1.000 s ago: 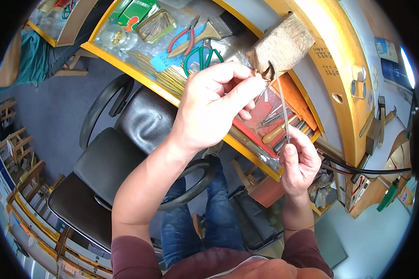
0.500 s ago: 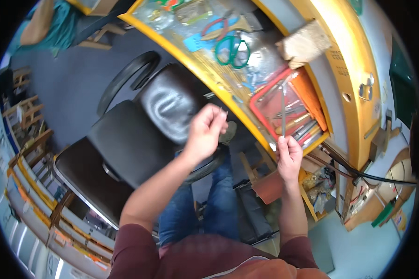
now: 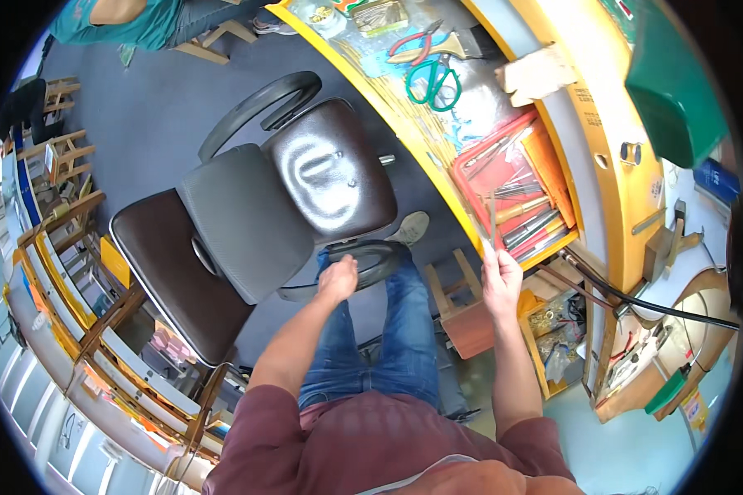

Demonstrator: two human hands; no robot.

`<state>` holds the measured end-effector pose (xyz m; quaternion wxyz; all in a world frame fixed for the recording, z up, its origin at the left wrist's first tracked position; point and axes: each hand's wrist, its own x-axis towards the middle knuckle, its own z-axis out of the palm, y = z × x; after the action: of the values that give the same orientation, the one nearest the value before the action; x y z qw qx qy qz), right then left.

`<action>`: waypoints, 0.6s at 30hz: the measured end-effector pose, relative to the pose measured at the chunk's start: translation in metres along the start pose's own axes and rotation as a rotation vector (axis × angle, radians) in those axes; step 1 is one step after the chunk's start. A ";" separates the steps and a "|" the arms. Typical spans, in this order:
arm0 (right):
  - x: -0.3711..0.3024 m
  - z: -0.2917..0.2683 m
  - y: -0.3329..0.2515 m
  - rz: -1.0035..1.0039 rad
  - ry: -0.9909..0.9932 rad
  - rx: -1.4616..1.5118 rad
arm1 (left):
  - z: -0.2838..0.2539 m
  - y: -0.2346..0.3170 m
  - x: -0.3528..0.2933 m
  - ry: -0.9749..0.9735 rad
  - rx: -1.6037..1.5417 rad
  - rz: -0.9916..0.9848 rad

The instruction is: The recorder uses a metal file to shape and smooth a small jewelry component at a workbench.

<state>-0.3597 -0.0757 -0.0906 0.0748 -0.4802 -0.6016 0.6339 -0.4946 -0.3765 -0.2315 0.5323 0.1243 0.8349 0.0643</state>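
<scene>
My right hand (image 3: pixel 501 276) is closed around the lower end of a thin, long grey metal tool (image 3: pixel 493 221), which points up and away over the drawer's near edge. Whether it is a file or tweezers I cannot tell. Beyond it lies a red tray (image 3: pixel 462 167) with several slim tools, some with wooden handles. My left hand (image 3: pixel 338 279) is closed above my lap, beside the chair's near armrest. Its fingertips are curled, and anything between them is too small or hidden to make out.
The yellow-edged drawer (image 3: pixel 363 87) also holds green-handled scissors (image 3: pixel 434 86), red-handled pliers (image 3: pixel 421 43) and a flat brush (image 3: pixel 433 51). A wood block (image 3: pixel 538 74) juts over it from the bench. An office chair (image 3: pixel 248 223) stands at left. A black cable (image 3: pixel 652 312) crosses at right.
My left hand has moved down and left, away from the drawer edge toward my lap. My right hand has dropped slightly nearer, still holding the metal tool. The whole view has shifted.
</scene>
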 end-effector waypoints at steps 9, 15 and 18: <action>0.057 -0.008 -0.013 -0.109 0.007 -0.415 | -0.023 -0.062 -0.014 -0.100 0.292 0.036; 0.091 0.005 0.008 -0.047 0.061 -0.427 | -0.029 -0.105 -0.014 -0.112 0.481 0.052; 0.094 0.007 -0.003 -0.059 0.099 -0.436 | -0.033 -0.117 -0.013 -0.115 0.539 0.058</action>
<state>-0.4157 -0.0166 -0.1377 0.0171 -0.4978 -0.7337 0.4622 -0.5352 -0.4918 -0.2347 0.5243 0.2887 0.7865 -0.1520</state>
